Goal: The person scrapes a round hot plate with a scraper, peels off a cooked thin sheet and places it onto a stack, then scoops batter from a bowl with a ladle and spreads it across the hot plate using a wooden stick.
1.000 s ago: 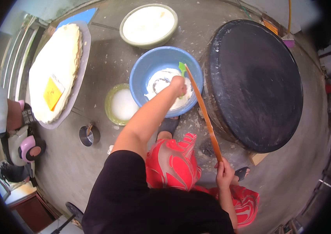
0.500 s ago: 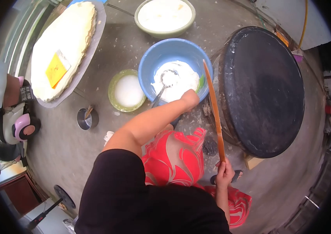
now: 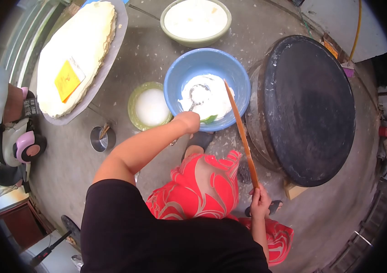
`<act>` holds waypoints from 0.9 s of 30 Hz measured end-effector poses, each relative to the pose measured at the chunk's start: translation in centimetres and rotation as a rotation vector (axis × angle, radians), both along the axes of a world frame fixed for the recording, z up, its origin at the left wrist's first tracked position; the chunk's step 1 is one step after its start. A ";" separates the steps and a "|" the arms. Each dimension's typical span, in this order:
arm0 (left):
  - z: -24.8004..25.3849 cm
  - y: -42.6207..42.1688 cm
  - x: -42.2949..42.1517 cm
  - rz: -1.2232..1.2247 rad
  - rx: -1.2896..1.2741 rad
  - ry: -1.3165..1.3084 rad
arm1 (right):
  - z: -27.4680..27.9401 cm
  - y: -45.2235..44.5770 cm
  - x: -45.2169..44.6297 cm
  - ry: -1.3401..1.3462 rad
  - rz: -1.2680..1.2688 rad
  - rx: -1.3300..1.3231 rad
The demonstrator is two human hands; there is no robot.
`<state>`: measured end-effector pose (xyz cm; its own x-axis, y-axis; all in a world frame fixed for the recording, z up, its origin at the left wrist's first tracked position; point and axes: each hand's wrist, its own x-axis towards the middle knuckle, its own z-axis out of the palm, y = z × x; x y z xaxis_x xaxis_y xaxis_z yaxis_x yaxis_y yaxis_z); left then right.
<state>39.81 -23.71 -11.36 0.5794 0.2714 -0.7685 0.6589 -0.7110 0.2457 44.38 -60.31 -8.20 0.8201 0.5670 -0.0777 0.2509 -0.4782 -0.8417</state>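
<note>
My left hand [image 3: 187, 122] is closed around the handle of a metal ladle [image 3: 199, 94] at the near rim of a blue basin [image 3: 175, 73]. The ladle's bowl rests in white paste [image 3: 218, 102]. A green scraper [image 3: 209, 119] lies in the basin just right of that hand, partly in the paste. My right hand [image 3: 259, 201] grips the lower end of a long, flat wooden stick [image 3: 243, 136]. Its upper tip reaches over the right part of the basin. Beside the stick stands a large round black griddle [image 3: 309, 111].
A green bowl of white material [image 3: 152, 107] adjoins the basin's left side; a larger full tub [image 3: 196, 19] stands behind. Far left are stacked pale sheets [image 3: 75, 54] with a yellow packet [image 3: 67, 81]. A small metal pot [image 3: 100, 139] stands on the floor.
My left hand has left the green scraper and moved left to the ladle handle. The scraper now lies lower in the basin. The stick's tip has swung left over the basin.
</note>
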 end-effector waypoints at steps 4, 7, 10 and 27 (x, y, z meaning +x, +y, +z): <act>0.3 -1.1 0.0 0.117 -0.107 -0.112 | -0.4 0.0 -0.2 0.038 -0.021 -0.005; -0.6 -0.5 -1.7 -0.048 -0.008 -0.110 | -0.2 0.5 -0.1 0.054 -0.007 -0.001; 1.6 1.4 -1.0 -0.124 0.068 0.007 | -0.2 0.6 0.1 0.046 0.007 -0.023; 0.9 7.9 -0.7 -0.410 0.138 0.130 | -0.2 0.7 -0.1 0.063 0.016 -0.066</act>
